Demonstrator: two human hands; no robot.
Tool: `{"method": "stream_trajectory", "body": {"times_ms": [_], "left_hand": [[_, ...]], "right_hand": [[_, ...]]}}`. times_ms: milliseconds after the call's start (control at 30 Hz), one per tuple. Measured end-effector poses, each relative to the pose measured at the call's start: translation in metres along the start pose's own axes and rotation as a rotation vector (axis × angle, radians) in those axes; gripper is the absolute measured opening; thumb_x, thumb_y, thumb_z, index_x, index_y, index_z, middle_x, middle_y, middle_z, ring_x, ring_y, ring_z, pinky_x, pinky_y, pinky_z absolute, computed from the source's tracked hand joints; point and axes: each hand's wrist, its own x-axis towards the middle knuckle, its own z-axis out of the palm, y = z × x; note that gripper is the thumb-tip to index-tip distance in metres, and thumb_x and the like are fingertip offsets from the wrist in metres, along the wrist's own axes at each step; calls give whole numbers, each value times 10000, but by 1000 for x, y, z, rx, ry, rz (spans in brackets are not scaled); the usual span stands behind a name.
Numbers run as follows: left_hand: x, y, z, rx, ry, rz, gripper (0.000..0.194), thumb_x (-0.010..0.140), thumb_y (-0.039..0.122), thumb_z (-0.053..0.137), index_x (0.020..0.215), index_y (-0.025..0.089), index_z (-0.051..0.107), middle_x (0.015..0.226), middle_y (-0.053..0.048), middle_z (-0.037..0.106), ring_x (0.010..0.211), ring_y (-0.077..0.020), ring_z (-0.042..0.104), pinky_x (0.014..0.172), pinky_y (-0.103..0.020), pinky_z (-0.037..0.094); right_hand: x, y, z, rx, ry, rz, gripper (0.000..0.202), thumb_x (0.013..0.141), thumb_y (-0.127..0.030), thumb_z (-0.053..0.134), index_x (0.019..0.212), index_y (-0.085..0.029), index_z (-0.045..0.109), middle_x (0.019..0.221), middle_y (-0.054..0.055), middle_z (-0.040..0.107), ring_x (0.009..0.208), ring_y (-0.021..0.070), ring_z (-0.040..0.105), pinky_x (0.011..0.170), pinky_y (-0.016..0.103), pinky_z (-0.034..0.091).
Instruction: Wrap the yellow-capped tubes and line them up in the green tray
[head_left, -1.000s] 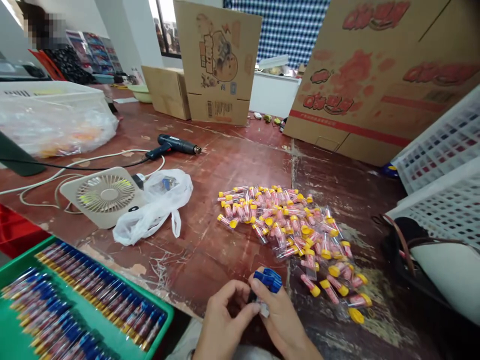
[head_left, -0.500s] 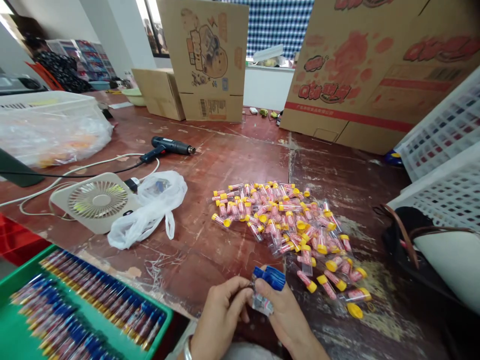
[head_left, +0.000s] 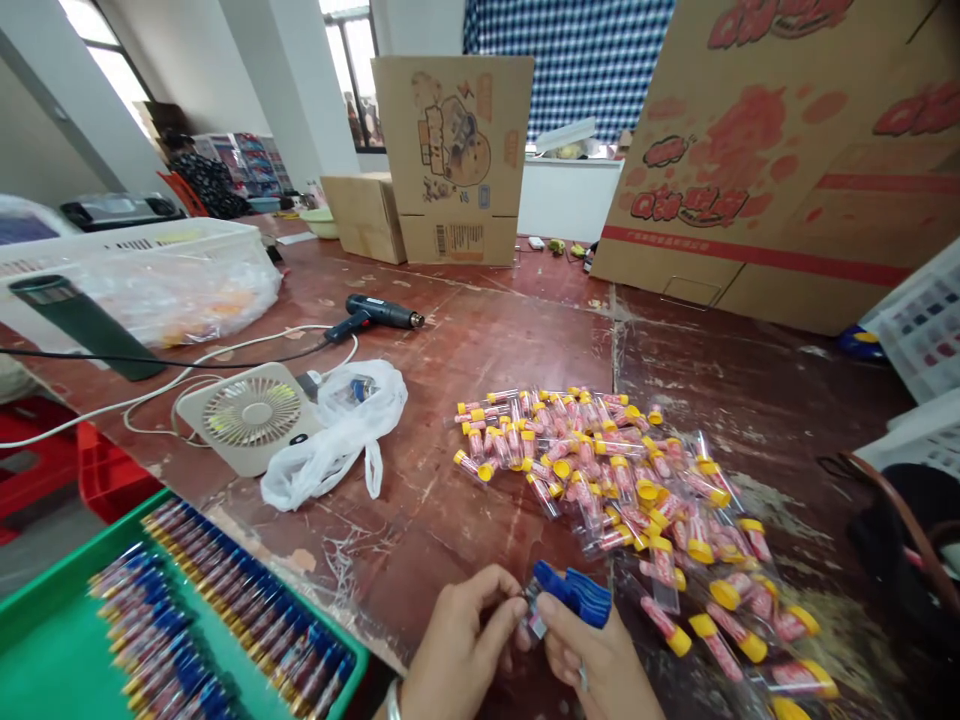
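2 sets of fingers clamp: left hand (head_left: 461, 640) on what may be film (head_left: 537, 624), right hand (head_left: 600, 660) on a blue piece (head_left: 576, 594); hard tugging could tear the film.

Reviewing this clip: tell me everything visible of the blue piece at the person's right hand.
The blue piece is bright blue and finely ribbed or folded, and looks like thin plastic, perhaps film. A narrower part juts out toward picture-left. It sits tilted in the right hand, beside the thumb, above the red-brown tabletop. Its underside is hidden, and whether it joins the clear bit below is unclear.
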Motion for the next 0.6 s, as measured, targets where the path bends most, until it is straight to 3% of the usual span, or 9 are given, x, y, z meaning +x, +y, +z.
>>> {"method": "stream_trajectory", "body": {"times_ms": [67,167,267,367,433,533,600], "left_hand": [[15,5,-18,267,98,101,251,933,373,495,814,209,644,698,-18,690,610,-160,622,592,-239,467],[50,9,-44,720,350,273,167,901,261,551,1024,230,660,912,-53,690,857,-222,639,754,-299,485],[86,7,-53,997,394,350,317,835,222,631,1151,235,608,1025,-79,646,981,-264,600,749,-322,502],[105,1,-46,1014,376,373,227,827,218,637,1054,230,635,983,-69,646,948,-257,607,710,-303,508],[105,-3,-42,972,387,370,139,862,203,586,987,223,643,961,-65,649,910,-235,620,722,-294,505],[88,-8,-46,846,444,350,136,891,224,542,998,202,624,956,-68,654,846,-208,639,745,-295,508],[68,-11,-52,560,482,272,140,860,265,593,978,195,621,919,-58,675,805,-201,653,735,-292,518]], "right_hand": [[3,-1,-1,-27,20,-20,450,661,-472,819,590,-195,471,441,-99,324,398,51,243,389,202,188],[7,-4,-2,-5,46,-31,505,661,-492,809,559,-210,401,447,-98,309,408,54,229,390,207,190],[7,-8,-2,17,38,-20,515,652,-485,817,558,-213,389,450,-95,317,414,54,229,398,209,196],[5,-12,-3,36,69,-21,482,642,-455,836,597,-208,424,460,-99,329,418,54,244,408,204,204],[4,-15,-4,49,105,-36,469,623,-433,854,612,-205,445,468,-99,342,416,55,267,409,204,220],[4,-19,-5,79,160,-76,486,580,-413,878,576,-202,441,458,-100,347,405,54,282,400,205,228],[6,-21,-6,90,175,-93,497,574,-410,880,542,-199,431,438,-100,342,396,52,278,392,205,221]]}}
